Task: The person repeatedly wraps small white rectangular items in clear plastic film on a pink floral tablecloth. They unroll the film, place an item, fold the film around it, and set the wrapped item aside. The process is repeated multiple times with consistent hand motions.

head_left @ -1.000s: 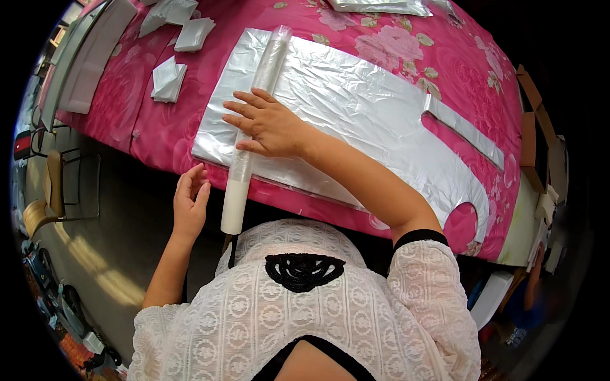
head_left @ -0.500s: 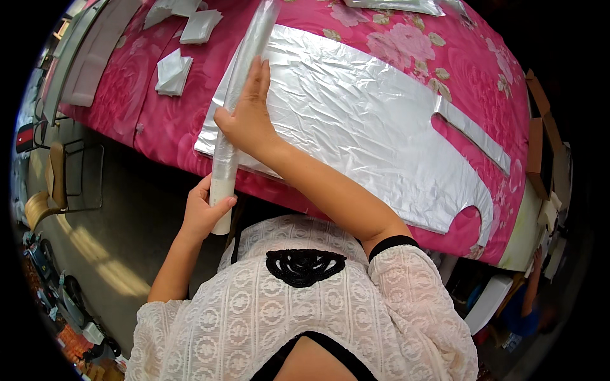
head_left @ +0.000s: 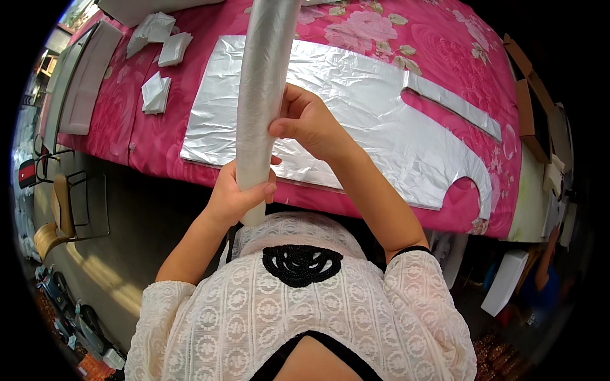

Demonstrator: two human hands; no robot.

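A long roll of clear plastic film (head_left: pixel 260 89) stands tilted up in front of me, its pale core end pointing down at my lap. Near that lower end my left hand (head_left: pixel 240 190) is wrapped round the roll. Higher up, my right hand (head_left: pixel 302 120) grips its right side, thumb in front and the other fingers partly hidden behind it. Beneath and beyond the roll lies a flat stack of silvery-white plastic vest bags (head_left: pixel 356 127), handles toward the right. The roll covers part of the stack.
A pink flowered cloth (head_left: pixel 159 136) covers the table. Several small folded white plastic packets (head_left: pixel 155 93) lie at the far left. Cardboard boxes (head_left: pixel 534 120) stand at the right edge. A wooden chair (head_left: pixel 60 216) is on the floor to the left; another person (head_left: pixel 540 279) is at lower right.
The roll has been lifted up off the bags toward me and moved right. My right hand has shifted from lying along its top to gripping its side; my left hand has risen with it.
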